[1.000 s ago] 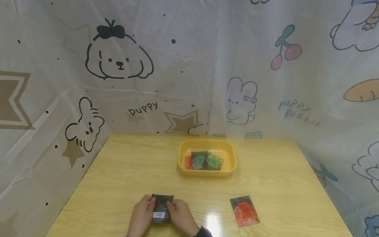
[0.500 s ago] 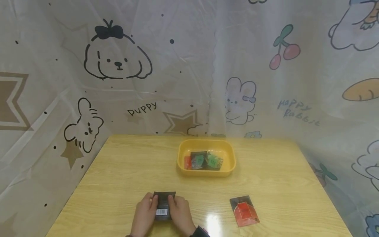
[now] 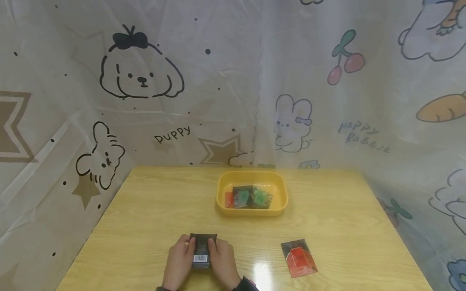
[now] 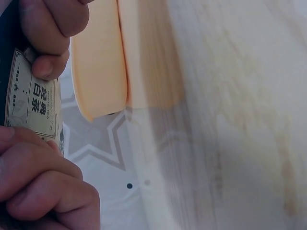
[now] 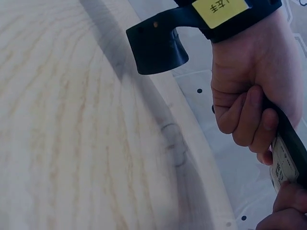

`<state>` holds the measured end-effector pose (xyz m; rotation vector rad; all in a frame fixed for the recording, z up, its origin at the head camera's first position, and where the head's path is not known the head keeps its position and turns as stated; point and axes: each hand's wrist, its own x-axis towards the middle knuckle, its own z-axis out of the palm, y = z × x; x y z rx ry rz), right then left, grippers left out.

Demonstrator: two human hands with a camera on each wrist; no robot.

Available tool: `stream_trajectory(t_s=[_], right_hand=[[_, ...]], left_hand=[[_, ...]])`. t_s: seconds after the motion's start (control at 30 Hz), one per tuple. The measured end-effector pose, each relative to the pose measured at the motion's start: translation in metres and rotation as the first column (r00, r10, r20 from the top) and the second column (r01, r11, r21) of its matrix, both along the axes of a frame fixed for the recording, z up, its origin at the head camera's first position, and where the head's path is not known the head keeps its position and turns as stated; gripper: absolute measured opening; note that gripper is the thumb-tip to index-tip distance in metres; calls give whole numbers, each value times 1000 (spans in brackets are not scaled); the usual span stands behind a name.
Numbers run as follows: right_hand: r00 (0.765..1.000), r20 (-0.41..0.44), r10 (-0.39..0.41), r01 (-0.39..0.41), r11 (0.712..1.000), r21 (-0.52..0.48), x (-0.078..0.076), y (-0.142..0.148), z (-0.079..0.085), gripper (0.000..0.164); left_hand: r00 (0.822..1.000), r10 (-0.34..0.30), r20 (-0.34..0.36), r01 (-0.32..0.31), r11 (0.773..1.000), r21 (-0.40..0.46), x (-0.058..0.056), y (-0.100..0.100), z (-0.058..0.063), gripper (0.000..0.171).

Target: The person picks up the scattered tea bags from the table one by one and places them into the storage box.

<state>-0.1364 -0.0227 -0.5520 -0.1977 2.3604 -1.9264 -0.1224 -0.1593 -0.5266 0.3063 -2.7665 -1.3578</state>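
Note:
A black tea sachet [image 3: 202, 247] with a white barcode faces up between both hands, above the table near its front edge. My left hand [image 3: 178, 258] grips its left side, thumb on top. On the right side my right hand [image 3: 223, 258] pinches it the same way. In the left wrist view the sachet's pale label [image 4: 34, 98] reads "WHITE TEA" beside Chinese characters. The right wrist view shows only a sliver of that label [image 5: 283, 165], with fingers curled around the edges. The top edge looks whole in the head view.
A red and black sachet [image 3: 300, 258] lies flat on the wooden table [image 3: 346, 218], right of the hands. Farther back stands a yellow tray [image 3: 283, 194] holding several sachets, with green [image 3: 261, 197] and red [image 3: 228, 199] ones showing. A printed curtain [image 3: 233, 81] hangs behind.
Both hands and the sachet have shifted slightly forward and to the right, and the sachet sits straighter. The grip stays the same. The camera view has turned a little.

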Motion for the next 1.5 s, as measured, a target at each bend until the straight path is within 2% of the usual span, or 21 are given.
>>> stream_trajectory(t_s=[0.13, 0.57, 0.8, 1.07, 1.2, 1.5], right_hand=[[1000, -20, -7, 8, 1000, 24, -3, 3, 1, 25], [995, -76, -70, 75, 994, 74, -13, 12, 2, 26], [989, -115, -95, 105, 991, 84, -17, 17, 4, 29], [983, -159, -92, 107, 991, 87, -24, 25, 10, 32], [986, -143, -88, 100, 992, 82, -28, 28, 11, 34], [982, -142, -125, 142, 983, 113, -36, 35, 14, 36]], left_hand=[[1000, 4, -1, -4, 1000, 1, -2, 3, 0, 20], [997, -36, -69, 37, 999, 8, -14, 13, 3, 18], [993, -37, -109, 38, 999, 14, -18, 20, 4, 15], [997, -31, -75, 33, 999, 23, -27, 26, 3, 18], [998, -30, -58, 32, 999, 28, -31, 29, 3, 18], [986, -39, -160, 41, 999, 11, -40, 37, 4, 14]])
